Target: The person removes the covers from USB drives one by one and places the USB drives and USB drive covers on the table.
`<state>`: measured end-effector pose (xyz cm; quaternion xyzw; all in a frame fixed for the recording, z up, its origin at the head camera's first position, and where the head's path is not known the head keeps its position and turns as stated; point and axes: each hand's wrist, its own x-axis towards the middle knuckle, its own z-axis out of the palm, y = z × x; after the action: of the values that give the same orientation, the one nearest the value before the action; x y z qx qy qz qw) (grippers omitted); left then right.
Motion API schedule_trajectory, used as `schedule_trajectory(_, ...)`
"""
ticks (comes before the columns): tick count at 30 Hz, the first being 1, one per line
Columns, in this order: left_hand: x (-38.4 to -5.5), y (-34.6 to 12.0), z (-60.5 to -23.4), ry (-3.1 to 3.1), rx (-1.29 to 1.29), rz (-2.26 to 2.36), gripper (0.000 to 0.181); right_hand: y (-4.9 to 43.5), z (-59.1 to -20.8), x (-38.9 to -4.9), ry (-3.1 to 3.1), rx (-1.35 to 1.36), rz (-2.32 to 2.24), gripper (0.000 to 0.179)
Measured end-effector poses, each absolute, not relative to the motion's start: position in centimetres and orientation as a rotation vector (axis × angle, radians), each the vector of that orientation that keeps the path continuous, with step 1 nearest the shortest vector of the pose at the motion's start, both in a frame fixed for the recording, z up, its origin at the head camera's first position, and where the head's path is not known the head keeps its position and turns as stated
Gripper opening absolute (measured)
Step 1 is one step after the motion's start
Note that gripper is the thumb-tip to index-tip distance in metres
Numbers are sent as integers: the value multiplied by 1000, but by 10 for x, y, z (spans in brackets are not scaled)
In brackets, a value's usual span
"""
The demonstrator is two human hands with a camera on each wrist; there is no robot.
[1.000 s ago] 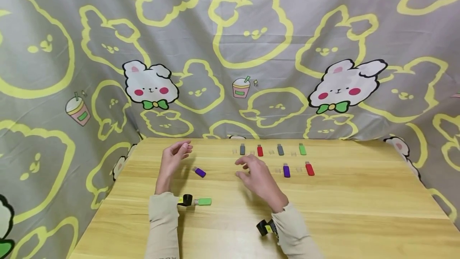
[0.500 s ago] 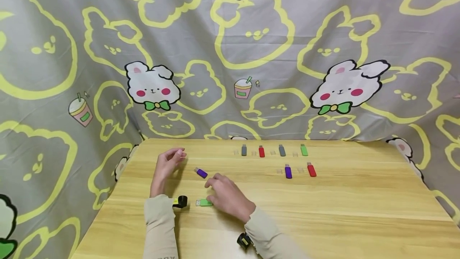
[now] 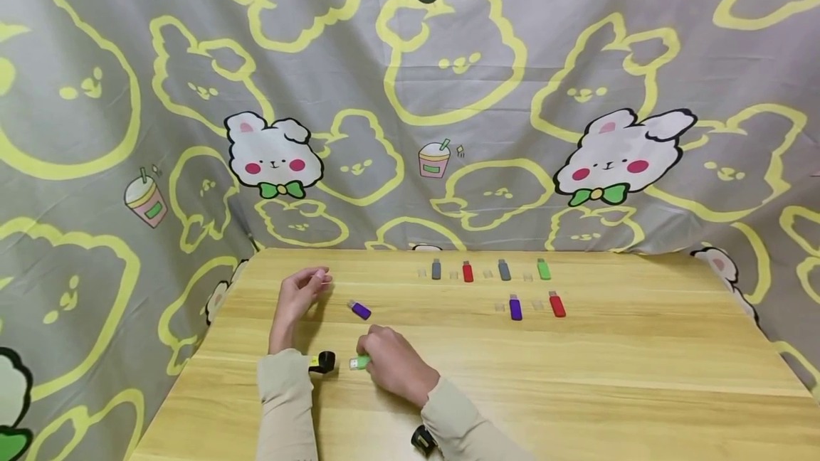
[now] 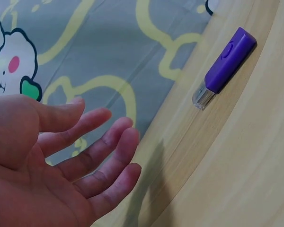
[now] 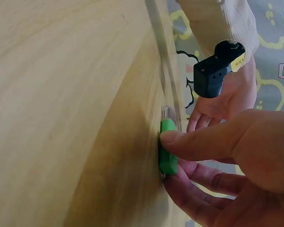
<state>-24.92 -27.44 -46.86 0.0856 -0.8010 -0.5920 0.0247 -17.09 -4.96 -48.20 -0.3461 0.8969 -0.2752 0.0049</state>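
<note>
My right hand pinches a green USB stick between thumb and fingers, low at the table. A clear cap covers the stick's plug, which points left in the head view. My left hand hangs with relaxed, slightly bent fingers and holds nothing. Beside it on the table lies a purple USB stick with a clear cap over its metal plug; the same purple stick appears between the two hands in the head view.
Toward the back right lie two rows of uncapped USB sticks: grey, red, grey and green behind, purple and red in front. Clear caps lie beside them. A patterned curtain borders the table.
My right hand has moved left and toward the front from mid-table, and its fingers have taken hold of the green USB stick. My left hand has drawn back slightly.
</note>
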Motion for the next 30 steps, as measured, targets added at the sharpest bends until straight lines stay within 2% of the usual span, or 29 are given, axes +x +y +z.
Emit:
schedule_trajectory(11,-254,-252,-462,-2466,67,-1846,38,-26,-478,-174,2744,-983,-1066,20)
schedule_trajectory(19,-251,-228,-451,-2482,-97,-1847,36,14,-455,-188,2714,-819,-1228,23)
schedule_trajectory(30,-249,-177,-437,-2509,-348,-1891,30,65,-428,-207,2839,-591,-1476,17)
